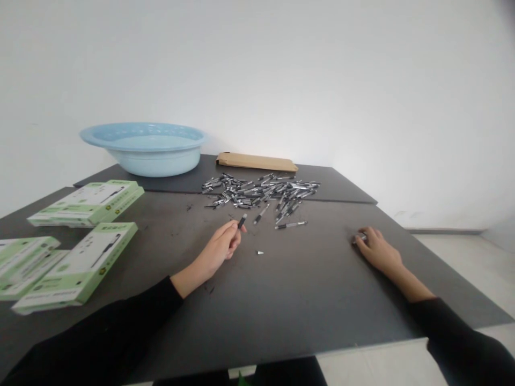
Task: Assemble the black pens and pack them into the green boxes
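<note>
My left hand [223,242] is closed around a pen barrel [242,220] with a black grip, its end sticking up past the fingers. To the right of that hand a small silver pen tip [259,252] lies on the dark table. Over at the right side, my right hand [378,249] rests low at the tabletop, its fingers curled over a small silvery piece [359,238], mostly hidden, whose kind I cannot make out. Beyond the hands is a heap of pens and pen parts [261,190]. One loose pen [291,225] lies at the heap's near edge.
A light blue basin [156,161] stands at the back left, beside a flat brown cardboard piece [257,162]. Several green and white pen boxes [80,268] lie on the left. The dark table [306,300] ends at the right, with floor beyond; a white wall rises behind.
</note>
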Available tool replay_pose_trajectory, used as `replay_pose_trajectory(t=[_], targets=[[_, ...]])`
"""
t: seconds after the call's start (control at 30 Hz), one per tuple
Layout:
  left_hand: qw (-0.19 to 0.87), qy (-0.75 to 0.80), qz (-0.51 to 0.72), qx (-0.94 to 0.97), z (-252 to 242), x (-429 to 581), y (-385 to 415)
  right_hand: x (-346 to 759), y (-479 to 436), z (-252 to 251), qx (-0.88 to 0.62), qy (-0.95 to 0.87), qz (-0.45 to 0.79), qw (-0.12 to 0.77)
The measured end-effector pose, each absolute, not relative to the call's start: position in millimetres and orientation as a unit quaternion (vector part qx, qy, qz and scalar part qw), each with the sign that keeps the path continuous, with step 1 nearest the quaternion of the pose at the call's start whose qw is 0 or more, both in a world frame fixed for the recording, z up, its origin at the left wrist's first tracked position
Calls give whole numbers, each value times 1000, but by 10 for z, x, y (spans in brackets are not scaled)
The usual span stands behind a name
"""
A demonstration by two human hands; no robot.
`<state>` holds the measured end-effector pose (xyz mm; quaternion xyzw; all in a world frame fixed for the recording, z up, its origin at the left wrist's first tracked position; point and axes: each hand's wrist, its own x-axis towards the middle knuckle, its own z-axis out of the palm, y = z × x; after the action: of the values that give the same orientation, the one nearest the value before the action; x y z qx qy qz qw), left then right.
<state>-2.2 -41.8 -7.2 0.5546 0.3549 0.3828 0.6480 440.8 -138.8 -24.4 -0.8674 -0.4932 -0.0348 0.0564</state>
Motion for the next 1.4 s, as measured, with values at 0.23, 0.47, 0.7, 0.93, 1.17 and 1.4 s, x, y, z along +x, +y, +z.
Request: replay_pose_trajectory(t=[0.23,0.47,0.7,0.93,1.17,1.4], targets=[[652,345,376,560,-57,25,-421,4262,-1119,-315,-807,-587,-49,47],[667,268,388,577,-51,473,-499,3907,-637,-344,-690,-712,-61,115],[617,279,350,647,-21,498,-667,3473,-307,-334,-653,-741,-34,153],[602,299,365,645,-24,432,-612,3369,-408,-170,-657,-650,-32,382],[608,251,350,667,-14,421,-650,2700,-634,619,-400,-452,355,714],[598,242,340,684,-60,419,-634,2095,-932,947,-250,-381,526,719]])
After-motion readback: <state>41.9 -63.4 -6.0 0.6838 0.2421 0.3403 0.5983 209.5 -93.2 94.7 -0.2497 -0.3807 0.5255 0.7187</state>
